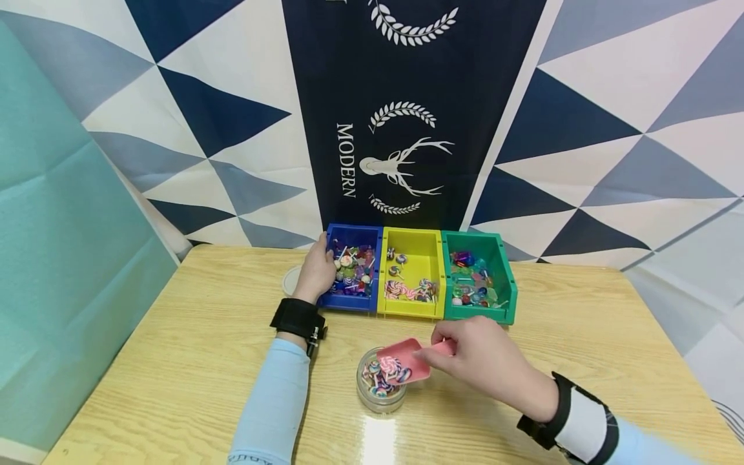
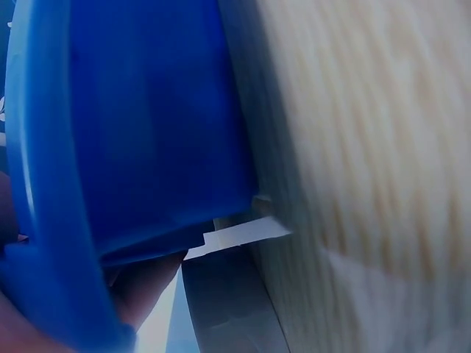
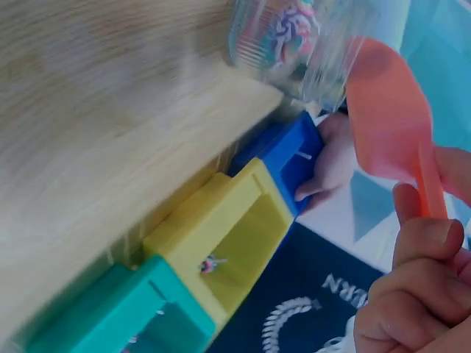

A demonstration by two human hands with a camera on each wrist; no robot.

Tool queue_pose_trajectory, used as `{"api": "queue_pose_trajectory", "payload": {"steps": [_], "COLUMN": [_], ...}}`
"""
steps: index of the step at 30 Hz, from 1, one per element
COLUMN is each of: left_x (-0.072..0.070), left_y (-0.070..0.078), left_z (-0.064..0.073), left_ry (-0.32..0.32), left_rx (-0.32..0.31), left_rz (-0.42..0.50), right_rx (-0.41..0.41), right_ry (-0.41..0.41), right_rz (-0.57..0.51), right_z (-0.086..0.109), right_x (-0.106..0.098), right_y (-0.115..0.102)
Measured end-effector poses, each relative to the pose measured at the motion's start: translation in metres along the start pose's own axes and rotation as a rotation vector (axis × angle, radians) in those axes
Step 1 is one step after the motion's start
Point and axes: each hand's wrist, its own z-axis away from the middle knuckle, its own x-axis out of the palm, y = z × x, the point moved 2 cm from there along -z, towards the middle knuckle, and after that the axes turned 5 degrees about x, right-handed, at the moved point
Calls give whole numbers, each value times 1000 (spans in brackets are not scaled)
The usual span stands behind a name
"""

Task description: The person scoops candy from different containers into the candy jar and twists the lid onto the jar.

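Observation:
My right hand grips a pink scoop by its handle. Small swirl lollipop charms lie in the scoop, which is tilted over the mouth of a clear jar. More of these charms show inside the jar. In the right wrist view the scoop appears beside the jar, fingers curled round the handle. My left hand holds the left wall of the blue bin; in the left wrist view its fingers are partly hidden behind the bin wall.
Joined to the blue bin are a yellow bin with swirl lollipop charms and a green bin with mixed colourful pieces. A pale round lid lies left of the blue bin on the wooden table. Patterned cloth hangs behind.

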Motion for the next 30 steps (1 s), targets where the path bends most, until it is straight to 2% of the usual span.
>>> {"api": "queue_pose_trajectory", "payload": {"steps": [8, 15, 20, 23, 30], "left_x": [1, 2, 2, 1, 1], "left_y": [0, -2, -2, -1, 0], "left_z": [0, 1, 1, 1, 0], "left_ry": [1, 4, 11, 16, 15], "left_rx": [-2, 3, 1, 1, 6], "left_rz": [2, -3, 6, 10, 22], "right_rx": [-156, -175, -175, -166, -148], "right_ry": [68, 89, 184, 239, 278], "right_rz": [108, 123, 164, 183, 226], "right_z": [5, 0, -5, -15, -56], "right_x": [3, 2, -9, -15, -18], "right_y": [-17, -21, -26, -27, -22]}}
